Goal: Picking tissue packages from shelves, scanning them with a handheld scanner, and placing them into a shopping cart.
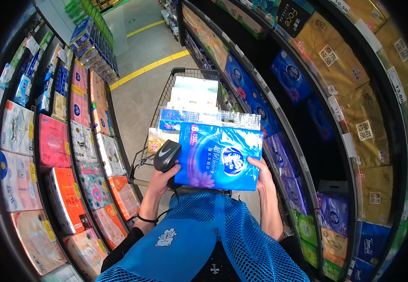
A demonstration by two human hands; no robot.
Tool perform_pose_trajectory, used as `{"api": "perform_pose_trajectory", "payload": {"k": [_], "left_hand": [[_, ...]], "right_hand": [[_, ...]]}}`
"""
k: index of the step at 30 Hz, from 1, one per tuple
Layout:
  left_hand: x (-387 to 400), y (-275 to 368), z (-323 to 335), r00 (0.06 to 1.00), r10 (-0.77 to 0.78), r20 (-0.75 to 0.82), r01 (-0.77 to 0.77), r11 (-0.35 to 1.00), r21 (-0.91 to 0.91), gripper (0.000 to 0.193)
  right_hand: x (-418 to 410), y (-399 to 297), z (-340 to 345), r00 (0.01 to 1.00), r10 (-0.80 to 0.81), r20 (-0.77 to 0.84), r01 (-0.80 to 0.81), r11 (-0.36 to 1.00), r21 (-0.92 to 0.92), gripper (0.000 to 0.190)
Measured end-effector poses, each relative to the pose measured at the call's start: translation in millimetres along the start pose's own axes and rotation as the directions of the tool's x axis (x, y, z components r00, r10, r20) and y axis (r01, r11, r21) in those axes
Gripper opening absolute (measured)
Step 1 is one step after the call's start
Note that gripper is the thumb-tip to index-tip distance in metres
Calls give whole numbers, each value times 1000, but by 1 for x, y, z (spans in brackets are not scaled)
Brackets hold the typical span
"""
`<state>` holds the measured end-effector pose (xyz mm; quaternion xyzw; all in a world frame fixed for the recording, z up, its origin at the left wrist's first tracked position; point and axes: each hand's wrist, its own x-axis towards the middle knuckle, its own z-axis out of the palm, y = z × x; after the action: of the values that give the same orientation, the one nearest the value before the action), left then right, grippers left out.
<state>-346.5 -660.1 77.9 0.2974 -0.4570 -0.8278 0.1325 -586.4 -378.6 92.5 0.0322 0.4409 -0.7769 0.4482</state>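
A blue plastic-wrapped Vinda tissue pack (221, 158) is held up in front of my body, its printed face towards me. My right hand (262, 172) grips its right edge, thumb on the front. In my left hand (164, 176) is a black handheld barcode scanner (167, 155), and that hand also meets the pack's left edge. Just beyond the pack stands a wire shopping cart (197, 71). Inside it are a white tissue pack (195, 88), a gold pack (160, 139) and a blue pack (168, 120), partly hidden behind the one I hold.
Shelves of pink, white and orange tissue packs (55, 141) line the left side. On the right, shelves hold gold packs (334, 53) and purple packs (332, 211). Stacked cartons (96, 53) stand at the aisle's far left. A yellow floor line (151, 66) crosses the aisle ahead.
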Motion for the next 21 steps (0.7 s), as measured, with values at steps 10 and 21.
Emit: {"api": "perform_pose_trajectory", "payload": {"k": [10, 21], "left_hand": [[1, 10, 16, 995, 22, -99, -5, 985, 171, 47], [7, 15, 8, 999, -32, -16, 32, 999, 29, 25]], "right_hand": [[12, 10, -10, 992, 50, -112, -44, 998, 50, 73], [16, 18, -19, 996, 38, -78, -30, 994, 103, 62]]}}
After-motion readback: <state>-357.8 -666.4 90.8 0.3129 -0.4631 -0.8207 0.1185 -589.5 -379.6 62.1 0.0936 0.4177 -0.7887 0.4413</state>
